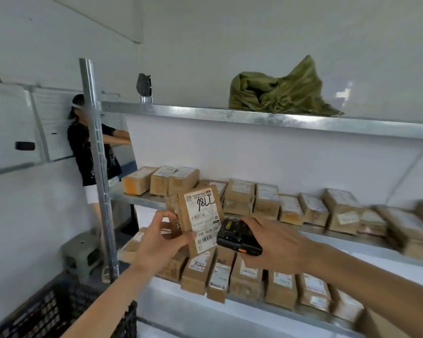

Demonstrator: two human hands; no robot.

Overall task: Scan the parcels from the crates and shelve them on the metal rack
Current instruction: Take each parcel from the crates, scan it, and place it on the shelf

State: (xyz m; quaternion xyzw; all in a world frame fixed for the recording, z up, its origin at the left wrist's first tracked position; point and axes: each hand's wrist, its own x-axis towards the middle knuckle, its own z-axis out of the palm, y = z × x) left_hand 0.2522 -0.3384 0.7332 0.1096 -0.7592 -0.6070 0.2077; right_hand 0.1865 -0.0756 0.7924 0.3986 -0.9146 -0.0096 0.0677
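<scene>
The metal rack [266, 119] of dull galvanised steel fills the view, its slotted upright post at the left and three shelves running off to the right. Rows of small brown cardboard parcels, each with a white label, lie flat along the middle shelf [274, 201] and the lower shelf [249, 274], crowding the space behind and under both hands. On the top shelf sits a crumpled olive-green woven sack [279, 93], with a small dark object [144, 85] further left. A black plastic lattice crate [66, 311] stands at the bottom left, below the left forearm, and a grey-green plastic stool [81, 252] sits on the floor beyond it. Behind the post, another person in a black top [83, 152] stands against the white wall.

The held parcel [193, 218], a flat rectangular cardboard box, is up in front of the rack between the middle and lower shelves. Its long axis runs nearly upright, leaning a little leftward at the top, and its labelled face is toward the camera with the print upside down, so the barcode end points down. The left hand [161, 237] grips it by the lower left edge, thumb on the front. The right hand [274, 245] is wrapped around a black handheld scanner [238, 237] with an orange side button, its head just beside the barcode.
</scene>
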